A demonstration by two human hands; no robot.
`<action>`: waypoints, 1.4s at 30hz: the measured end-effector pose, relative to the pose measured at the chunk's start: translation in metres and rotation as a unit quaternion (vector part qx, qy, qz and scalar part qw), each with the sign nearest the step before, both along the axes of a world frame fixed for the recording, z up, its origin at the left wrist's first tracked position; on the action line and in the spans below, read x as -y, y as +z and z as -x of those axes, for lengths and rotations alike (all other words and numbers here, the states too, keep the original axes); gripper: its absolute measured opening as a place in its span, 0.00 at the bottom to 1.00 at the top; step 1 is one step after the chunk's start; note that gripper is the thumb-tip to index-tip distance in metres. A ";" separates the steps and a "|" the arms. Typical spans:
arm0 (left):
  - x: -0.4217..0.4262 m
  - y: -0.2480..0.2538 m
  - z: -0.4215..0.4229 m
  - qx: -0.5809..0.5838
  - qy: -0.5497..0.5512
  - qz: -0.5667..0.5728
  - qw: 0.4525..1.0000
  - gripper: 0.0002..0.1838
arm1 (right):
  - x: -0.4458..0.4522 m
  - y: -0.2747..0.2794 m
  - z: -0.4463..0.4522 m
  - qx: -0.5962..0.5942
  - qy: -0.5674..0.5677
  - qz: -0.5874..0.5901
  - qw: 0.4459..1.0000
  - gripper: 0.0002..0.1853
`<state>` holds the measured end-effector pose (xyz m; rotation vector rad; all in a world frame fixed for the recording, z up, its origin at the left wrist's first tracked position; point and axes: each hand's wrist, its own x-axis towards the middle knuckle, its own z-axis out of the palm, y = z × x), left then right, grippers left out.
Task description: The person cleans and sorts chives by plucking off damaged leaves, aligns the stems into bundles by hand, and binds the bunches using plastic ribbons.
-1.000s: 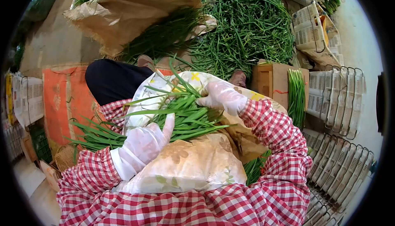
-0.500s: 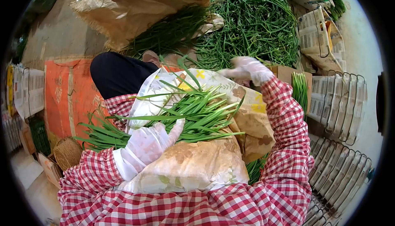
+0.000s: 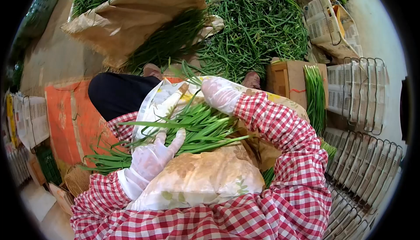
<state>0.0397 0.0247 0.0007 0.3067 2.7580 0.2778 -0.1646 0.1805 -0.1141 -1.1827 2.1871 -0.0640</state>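
A bunch of green chives (image 3: 205, 128) with pale stem ends lies across the flowered apron (image 3: 205, 176) on my lap. My left hand (image 3: 151, 157), in a thin white glove, is closed around its leafy part, with two fingertips apart over the leaves. Leaf tips trail out to the left beneath that wrist. Above the bunch, my gloved right hand (image 3: 218, 95) is closed on a few loose chive leaves (image 3: 188, 74) that stick out past its fingers. Its fingertips are partly hidden.
A large heap of chives (image 3: 258, 26) covers the floor ahead. Beside it, a tan cloth (image 3: 135, 17) drapes over more chives. To the right are a cardboard box (image 3: 291, 82), an upright chive bundle (image 3: 314, 95) and pale plastic baskets (image 3: 356, 93). An orange sheet (image 3: 65, 117) lies left.
My right hand has moved left from the heap side to above the bunch, and now holds a few leaves. My left hand stays on the bunch. The view has shifted slightly.
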 end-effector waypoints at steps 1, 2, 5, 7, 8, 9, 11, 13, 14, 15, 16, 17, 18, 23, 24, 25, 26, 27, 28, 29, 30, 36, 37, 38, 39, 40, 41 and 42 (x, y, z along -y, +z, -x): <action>0.002 0.000 -0.002 -0.010 -0.006 0.010 1.000 0.29 | -0.008 0.003 0.005 0.003 -0.005 -0.001 1.000 0.12; 0.003 0.001 -0.002 -0.001 0.006 -0.018 1.000 0.30 | -0.012 0.006 0.014 0.020 -0.052 -0.097 0.994 0.13; 0.010 -0.006 -0.012 0.013 0.049 -0.054 0.997 0.30 | -0.051 -0.011 0.034 -0.022 -0.066 -0.202 0.977 0.18; 0.010 -0.001 -0.012 0.065 0.075 -0.032 0.995 0.30 | -0.075 -0.003 0.062 -0.080 -0.037 -0.227 0.970 0.35; 0.012 0.000 -0.012 0.053 0.096 -0.093 0.990 0.29 | -0.084 -0.007 0.077 -0.121 -0.122 -0.270 0.948 0.38; 0.014 0.001 -0.011 0.042 0.115 -0.151 0.981 0.29 | -0.092 -0.015 0.090 -0.158 -0.208 -0.308 0.915 0.41; 0.029 -0.016 -0.011 0.042 0.172 -0.407 0.896 0.30 | -0.104 -0.030 0.106 -0.049 -0.346 -0.169 0.921 0.47; 0.033 -0.028 -0.021 0.145 0.330 -0.590 0.722 0.30 | -0.083 -0.018 0.093 0.310 -0.318 0.163 0.881 0.49; 0.030 -0.011 -0.007 0.161 0.351 -0.612 0.690 0.29 | -0.055 0.014 0.076 0.449 -0.379 0.162 0.793 0.50; 0.034 -0.018 -0.010 0.150 0.362 -0.625 0.675 0.29 | -0.037 0.018 0.064 0.530 -0.344 0.208 0.747 0.52; 0.044 -0.023 -0.009 0.173 0.360 -0.628 0.668 0.29 | -0.024 0.007 0.058 0.568 -0.313 0.246 0.721 0.51; 0.051 -0.024 -0.009 0.197 0.358 -0.629 0.661 0.30 | -0.019 0.001 0.051 0.584 -0.270 0.291 0.708 0.44; 0.049 -0.020 -0.005 0.194 0.366 -0.640 0.648 0.30 | -0.014 0.010 0.032 0.580 -0.310 0.351 0.667 0.38; 0.034 -0.031 -0.028 0.217 0.383 -0.686 0.579 0.30 | -0.010 0.035 0.019 0.374 -0.379 0.291 0.795 0.24; 0.030 -0.033 -0.029 0.211 0.393 -0.687 0.573 0.30 | -0.008 0.031 0.023 0.307 -0.405 0.302 0.806 0.24; 0.029 -0.035 -0.031 0.205 0.404 -0.688 0.567 0.30 | -0.005 0.029 0.024 0.203 -0.406 0.379 0.806 0.25; 0.027 -0.034 -0.030 0.205 0.403 -0.688 0.568 0.30 | -0.013 0.021 0.044 0.152 -0.435 0.364 0.810 0.25; 0.027 -0.031 -0.028 0.195 0.398 -0.678 0.586 0.29 | -0.027 0.014 0.070 0.100 -0.460 0.347 0.811 0.25; 0.026 -0.029 -0.027 0.184 0.395 -0.667 0.604 0.28 | -0.038 0.017 0.081 0.054 -0.482 0.367 0.794 0.23; 0.026 -0.028 -0.028 0.180 0.398 -0.666 0.604 0.28 | -0.044 0.023 0.088 0.009 -0.502 0.386 0.774 0.21; 0.027 -0.026 -0.028 0.172 0.397 -0.651 0.624 0.29 | -0.045 0.039 0.087 0.020 -0.492 0.412 0.767 0.19; 0.023 -0.022 -0.026 0.139 0.371 -0.642 0.657 0.29 | -0.029 0.099 0.042 -0.008 -0.103 0.393 0.914 0.10; 0.024 -0.022 -0.025 0.150 0.368 -0.640 0.658 0.29 | -0.024 0.095 0.042 -0.012 -0.052 0.311 0.949 0.11; 0.025 -0.022 -0.025 0.160 0.366 -0.637 0.659 0.30 | -0.020 0.093 0.047 0.047 -0.059 0.256 0.964 0.14; 0.025 -0.021 -0.025 0.162 0.367 -0.636 0.660 0.30 | -0.021 0.089 0.052 0.048 -0.061 0.257 0.963 0.14; 0.025 -0.021 -0.025 0.168 0.363 -0.635 0.660 0.30 | -0.022 0.082 0.058 0.141 -0.083 0.287 0.944 0.16; 0.025 -0.021 -0.026 0.173 0.362 -0.635 0.660 0.31 | -0.021 0.074 0.062 0.234 -0.102 0.314 0.914 0.17; 0.027 -0.023 -0.027 0.172 0.365 -0.634 0.660 0.31 | -0.018 0.066 0.063 0.273 -0.085 0.376 0.881 0.21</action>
